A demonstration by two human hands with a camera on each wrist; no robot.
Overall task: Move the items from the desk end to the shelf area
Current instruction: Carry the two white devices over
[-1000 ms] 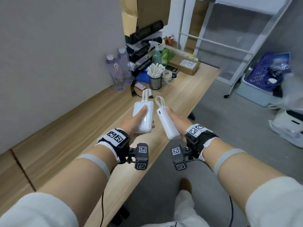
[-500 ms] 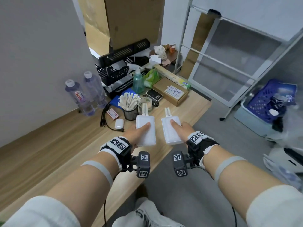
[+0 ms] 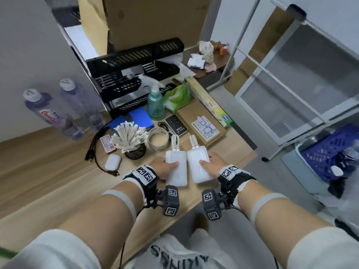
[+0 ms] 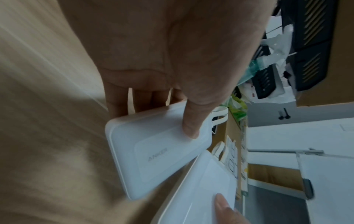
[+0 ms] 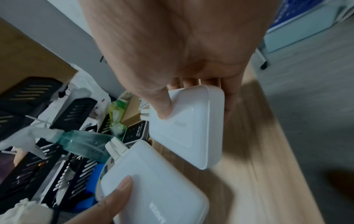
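Two white power banks with short looped cables are held side by side, low over the desk point(image 3: 58, 171) near its cluttered end. My left hand point(image 3: 165, 168) grips the left power bank point(image 3: 177, 171), thumb on its top face and fingers underneath. My right hand point(image 3: 212, 166) grips the right power bank point(image 3: 200, 167) the same way. The left wrist view shows the left power bank point(image 4: 153, 151) under the thumb, with the other bank's corner point(image 4: 201, 189) beside it. From the right wrist, the right power bank point(image 5: 191, 128) is pinched at its end. Whether either rests on the wood is unclear.
Just ahead stand a cup of white sticks point(image 3: 134, 140), a tape roll point(image 3: 158, 140), a black device point(image 3: 175, 125) and a brown box point(image 3: 202, 125). Behind are a spray bottle point(image 3: 155, 103) and black shelf trays point(image 3: 136, 74). An earbud case point(image 3: 112, 165) and a cable point(image 3: 95, 150) lie left.
Both hands have carried the power banks forward along the desk to the cluttered end by the shelf trays. The banks came down lower, turned flat and closer together.
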